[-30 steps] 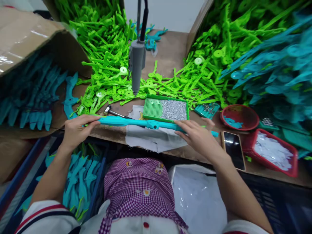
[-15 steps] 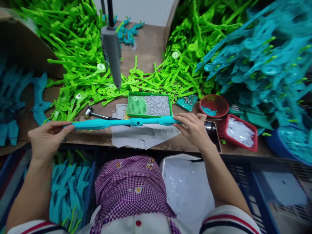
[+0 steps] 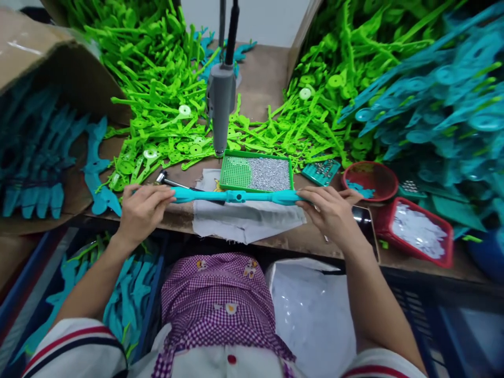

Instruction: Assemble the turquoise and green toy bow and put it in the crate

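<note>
A long blue plastic part (image 3: 236, 197) is held level over the bench's front edge, a round hole near its middle. My left hand (image 3: 146, 209) grips its left end, and my right hand (image 3: 328, 212) pinches its right end between thumb and fingers. Behind the part sits a green tray (image 3: 258, 172) of small silver pieces. A grey cloth (image 3: 236, 223) lies beneath. A hammer (image 3: 177, 182) rests just behind my left hand. Above the tray's left corner hangs a grey electric screwdriver (image 3: 221, 107).
Green plastic parts (image 3: 157, 126) are heaped at the back, blue ones (image 3: 433, 100) at right. Right of the tray are a teal screw tray (image 3: 321, 172), a red bowl (image 3: 370, 181), a red basket (image 3: 423, 231) and a phone (image 3: 366, 231). A cardboard box (image 3: 35, 42) stands left.
The view has shifted, so the bench items appear further right. My left hand has moved inward along the blue part and now covers its left end more. My right hand keeps its hold.
</note>
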The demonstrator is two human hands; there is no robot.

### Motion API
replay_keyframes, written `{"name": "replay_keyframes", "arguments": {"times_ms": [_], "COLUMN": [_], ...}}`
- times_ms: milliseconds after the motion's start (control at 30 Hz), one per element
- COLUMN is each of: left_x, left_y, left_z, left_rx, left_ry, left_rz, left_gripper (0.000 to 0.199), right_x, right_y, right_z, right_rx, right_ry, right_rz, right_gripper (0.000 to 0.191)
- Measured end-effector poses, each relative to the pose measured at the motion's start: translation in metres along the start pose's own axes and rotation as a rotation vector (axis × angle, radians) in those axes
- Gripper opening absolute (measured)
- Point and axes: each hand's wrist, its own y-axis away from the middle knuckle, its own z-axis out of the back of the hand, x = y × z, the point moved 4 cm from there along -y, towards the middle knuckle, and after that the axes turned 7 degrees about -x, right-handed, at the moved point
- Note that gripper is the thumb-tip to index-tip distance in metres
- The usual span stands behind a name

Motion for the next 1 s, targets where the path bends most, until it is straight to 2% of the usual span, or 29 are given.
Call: {"name": "replay_keyframes", "arguments": {"times_ms": [100,300,400,467,567,700,800,1000], "left_x": [0.001,0.011,0.023,0.028,0.033,0.035,0.035,0.03], "left_y": [-0.003,-0.011,-0.011,-0.008,-0.003,-0.002,-0.005,-0.005], "left_z": [-0.002,0.009,0.014,0.013,0.008,0.004,0.004,0.009], "left_rx": [-0.02,0.041,0.095,0.145,0.194,0.177,0.165,0.224], "left_ry": [-0.032,0.006,0.03,0.034,0.045,0.021,-0.023,-0.028], "left_rz": [-0.005,-0.021,0.007,0.005,0.005,0.018,0.019,-0.046], "left_gripper": [0.023,0.025,0.047,0.052,0.042,0.034,0.032,0.035], "right_x": [0.002,-0.001,-0.003,-0.004,-0.003,-0.002,-0.003,-0.005], "right_y": [0.0,-0.001,-0.002,-0.003,-0.003,-0.001,0.0,0.0], "right_z": [0.001,0.003,0.004,0.003,0.003,0.004,0.003,0.003], "right_rx": [0.018,-0.001,-0.032,-0.041,-0.037,-0.045,-0.042,-0.014], "right_ry": [0.031,-0.027,-0.061,-0.08,-0.092,-0.087,-0.093,-0.105], "right_rz": [-0.022,-0.054,-0.057,-0.061,-0.068,-0.07,-0.074,-0.129], "right_gripper": [0.027,0.027,0.026,0.026,0.027,0.028,0.028,0.028]}}
